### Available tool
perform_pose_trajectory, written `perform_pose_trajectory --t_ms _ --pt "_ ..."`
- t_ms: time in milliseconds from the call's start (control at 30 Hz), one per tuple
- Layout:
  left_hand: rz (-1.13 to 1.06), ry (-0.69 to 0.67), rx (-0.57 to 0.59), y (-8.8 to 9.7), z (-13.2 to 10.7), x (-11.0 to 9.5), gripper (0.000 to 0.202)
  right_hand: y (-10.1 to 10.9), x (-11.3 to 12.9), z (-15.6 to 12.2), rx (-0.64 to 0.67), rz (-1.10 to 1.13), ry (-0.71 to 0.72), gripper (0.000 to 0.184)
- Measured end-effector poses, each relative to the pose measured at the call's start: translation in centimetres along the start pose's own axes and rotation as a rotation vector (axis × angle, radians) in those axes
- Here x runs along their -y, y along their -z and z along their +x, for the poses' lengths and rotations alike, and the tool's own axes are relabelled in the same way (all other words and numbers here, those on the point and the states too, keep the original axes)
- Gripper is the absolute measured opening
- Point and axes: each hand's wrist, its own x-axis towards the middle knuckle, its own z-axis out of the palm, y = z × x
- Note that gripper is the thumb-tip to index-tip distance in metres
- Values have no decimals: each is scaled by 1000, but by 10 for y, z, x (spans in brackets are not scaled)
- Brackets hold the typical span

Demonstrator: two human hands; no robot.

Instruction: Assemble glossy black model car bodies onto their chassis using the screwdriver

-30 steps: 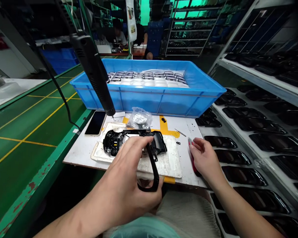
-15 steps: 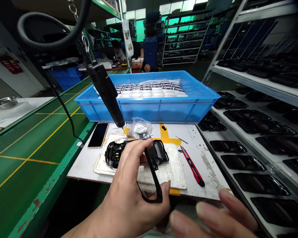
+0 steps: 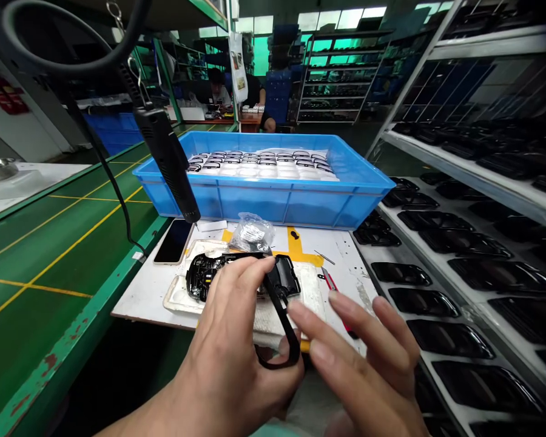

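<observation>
My left hand (image 3: 227, 349) is closed around a thin black plastic frame (image 3: 286, 325), raised above the front edge of the table. Fingertips grip its far end and the thumb lies at its near end. To the right, my right hand (image 3: 368, 364) has its fingers spread and holds nothing; its index fingertip is close to the frame, and I cannot tell whether they touch. Behind the left hand, a black part like a model car chassis (image 3: 200, 276) lies on a white foam pad (image 3: 312, 291), partly covered by that hand.
A black electric screwdriver (image 3: 170, 164) hangs at the left above a phone (image 3: 173, 241). A clear plastic bag (image 3: 253, 232) sits before a blue bin (image 3: 273, 203) of black-rimmed parts. A red utility knife (image 3: 329, 280) is partly hidden. Racks of glossy black panels (image 3: 425, 301) stand right.
My right hand has come up and left towards the frame, now covering part of the utility knife. My left hand still grips the frame. The whole view has shifted slightly.
</observation>
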Motion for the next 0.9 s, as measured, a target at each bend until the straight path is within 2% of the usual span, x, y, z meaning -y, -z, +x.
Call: perform_pose_trajectory --t_ms 100,133,267,333,433,667,900 --pt "30 31 3 0 0 0 74 4 -9 5 -9 123 39 54" --pt "43 35 1 0 0 0 75 7 -10 7 0 184 -25 52" --pt "85 -13 -29 -1 1 1 70 19 0 20 142 355 -357 21" --pt "99 -44 -42 -3 2 0 67 21 7 27 224 424 -420 20" --pt "134 -71 -44 -5 1 -1 67 20 12 35 263 489 -484 19" --pt "231 -98 -12 -3 -1 -2 66 15 12 44 228 509 -506 13" --pt "304 -146 9 -5 4 -2 65 15 12 39 212 473 -526 12"
